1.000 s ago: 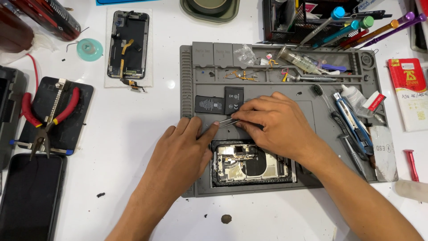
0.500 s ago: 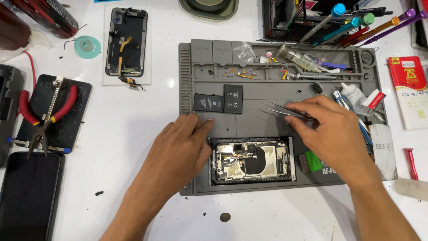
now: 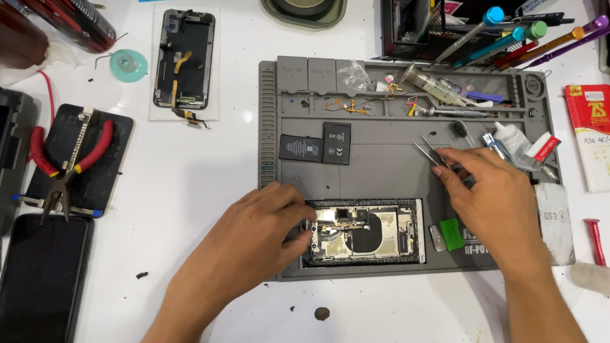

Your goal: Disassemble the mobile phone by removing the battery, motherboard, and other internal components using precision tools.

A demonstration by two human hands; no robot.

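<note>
right hand (image 3: 492,190) shifted right | grip clenched on tweezers (image 3: 431,151) | left hand (image 3: 257,232) flat, released, steadying phone (image 3: 368,232)

White table (image 3: 190,190) carries it all: a grey work mat (image 3: 381,165) sits centre-right, red-handled pliers (image 3: 63,165) lie on a dark slab at the left, a dark phone screen (image 3: 41,279) bottom-left, an opened phone shell (image 3: 184,60) up top, and a red card (image 3: 588,136) at the right edge.

You get bright, even overhead light | soft shadows under your hands | mild glare on white table (image 3: 190,190) | sharp focus
</note>
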